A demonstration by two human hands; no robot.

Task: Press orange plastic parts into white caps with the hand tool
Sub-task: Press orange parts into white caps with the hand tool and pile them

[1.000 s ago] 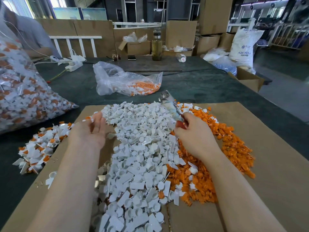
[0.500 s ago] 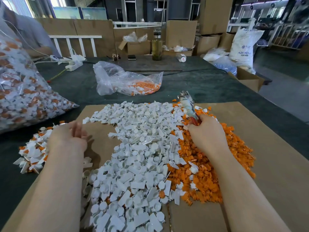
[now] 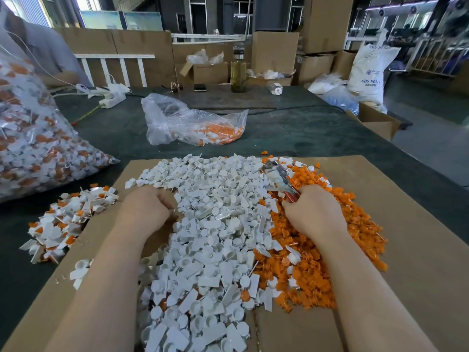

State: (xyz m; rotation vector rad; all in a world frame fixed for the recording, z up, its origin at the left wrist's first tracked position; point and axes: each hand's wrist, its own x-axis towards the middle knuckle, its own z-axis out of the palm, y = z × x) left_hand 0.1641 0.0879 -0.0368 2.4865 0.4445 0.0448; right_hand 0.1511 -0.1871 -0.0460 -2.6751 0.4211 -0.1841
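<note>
A large heap of white caps (image 3: 215, 224) lies in the middle of a cardboard sheet (image 3: 411, 224), with a heap of orange plastic parts (image 3: 317, 265) along its right side. My right hand (image 3: 314, 214) rests on the orange heap and grips the red handle of the hand tool (image 3: 278, 177), whose metal head points up and away. My left hand (image 3: 144, 209) sits at the left edge of the white heap with its fingers curled into the caps. What those fingers hold is hidden.
A small pile of white caps fitted with orange parts (image 3: 63, 219) lies left of the cardboard on the green table (image 3: 304, 133). A big full bag (image 3: 30, 148) stands far left, a clear bag (image 3: 190, 123) behind the heaps. A bottle (image 3: 238, 72) and boxes line the back.
My left hand swung out to the mixed pile on the left, then came back to the white heap's edge. My right hand carried the tool right, onto the orange heap.
</note>
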